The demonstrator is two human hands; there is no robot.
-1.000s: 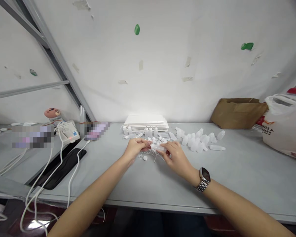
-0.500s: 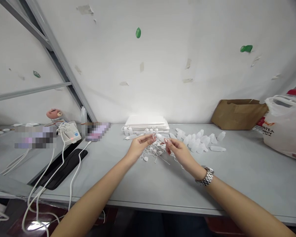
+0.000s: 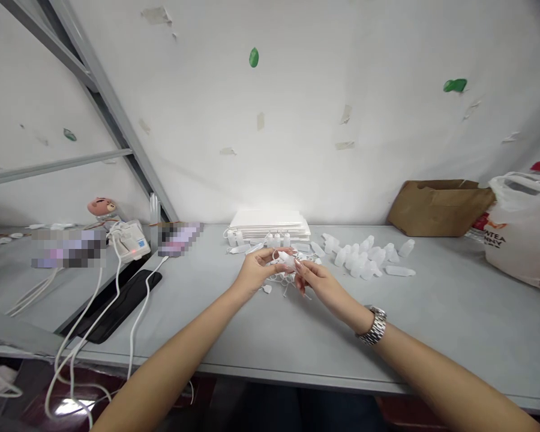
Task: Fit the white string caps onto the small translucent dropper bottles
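Over the grey table, a small translucent squeeze bottle (image 3: 287,260) is held sideways between my two hands. My left hand (image 3: 255,271) pinches its left end, where a thin white loop shows. The fingertips of my right hand (image 3: 318,281) close on the bottle's other end; a metal watch (image 3: 376,326) is on that wrist. Under my fingers lies a loose heap of white caps with string-like loops, one cap (image 3: 267,289) showing at its front edge. Several uncapped bottles (image 3: 359,263) are clustered to the right of my hands. My fingers hide part of the bottle's neck.
A stack of white sheets or boards (image 3: 270,223) lies against the wall, with several capped bottles (image 3: 278,239) before it. At right are a brown paper bag (image 3: 441,210) and a white plastic bag (image 3: 519,234). Phones, white cables (image 3: 132,324) and a black case-like object (image 3: 121,306) lie left.
The bottle has turned slightly and sits a little lower between my hands. My left fingers have moved farther over it, and my right hand has shifted slightly left and down.
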